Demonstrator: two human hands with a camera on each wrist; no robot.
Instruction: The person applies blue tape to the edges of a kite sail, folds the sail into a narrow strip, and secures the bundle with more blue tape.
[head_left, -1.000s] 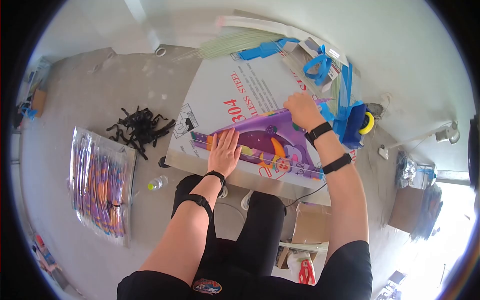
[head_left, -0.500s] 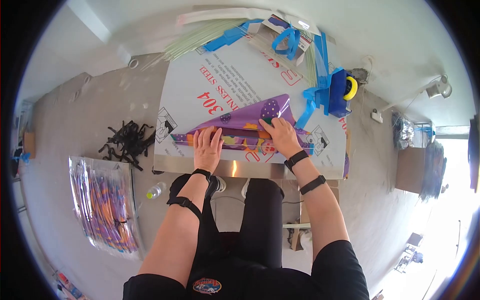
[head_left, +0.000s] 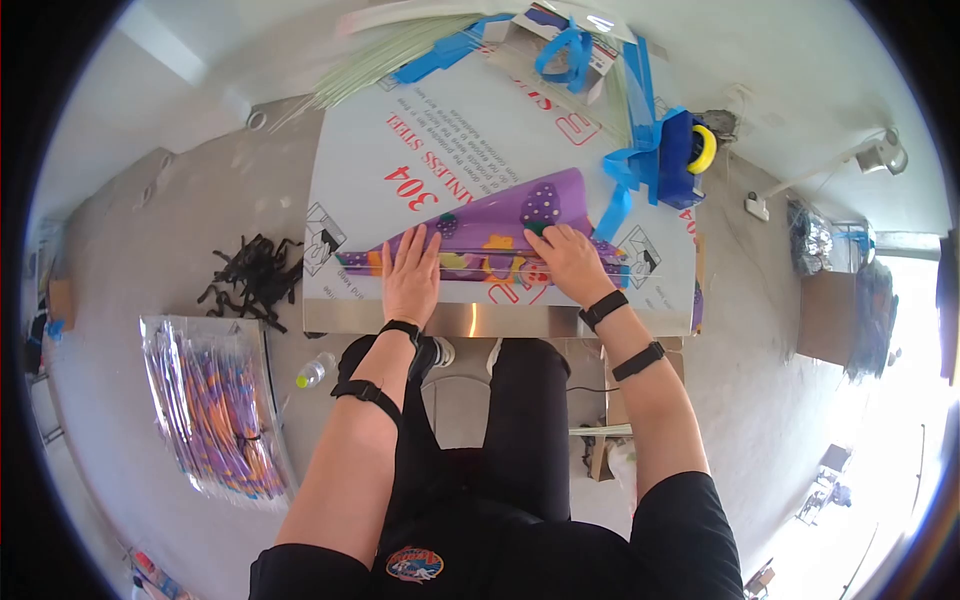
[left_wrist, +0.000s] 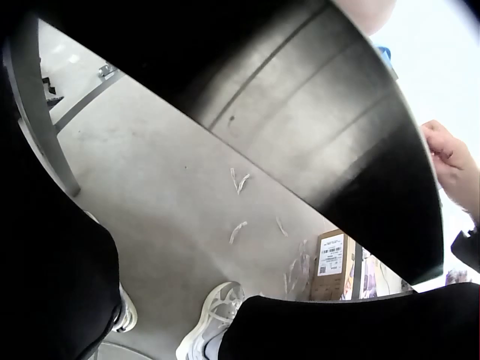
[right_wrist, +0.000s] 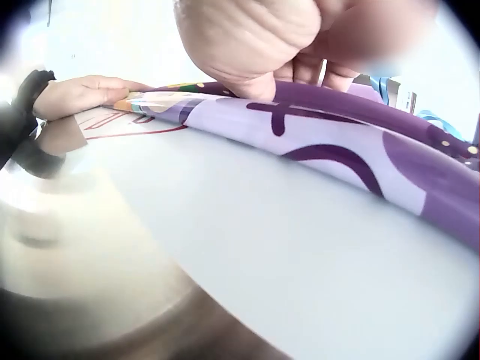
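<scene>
A folded purple printed sheet [head_left: 490, 220] with cartoon fruit and figures lies near the front of the film-covered steel tabletop [head_left: 350, 160]. It tapers to a point at the left and rises toward the upper right. My left hand [head_left: 410, 280] rests on its left part, fingers straight and pointing away from me. Farther right, my right hand [head_left: 572, 265] pinches the sheet's long folded strip, thumb [right_wrist: 255, 86] on the near side and bent fingers [right_wrist: 304, 69] behind. In the left wrist view the table's underside hides most of the sheet.
A blue tape dispenser [head_left: 680, 165] with a yellow ring stands at the right edge. Thin pale rods [head_left: 375, 70] and blue strips [head_left: 445, 62] lie at the back. On the floor left are black straps [head_left: 255, 280], a bottle [head_left: 316, 370] and a plastic-wrapped bundle [head_left: 210, 400].
My right hand has come down from the sheet's upper right corner to the strip near the front edge. The sheet now lies folded over itself. My left hand stays on its left part.
</scene>
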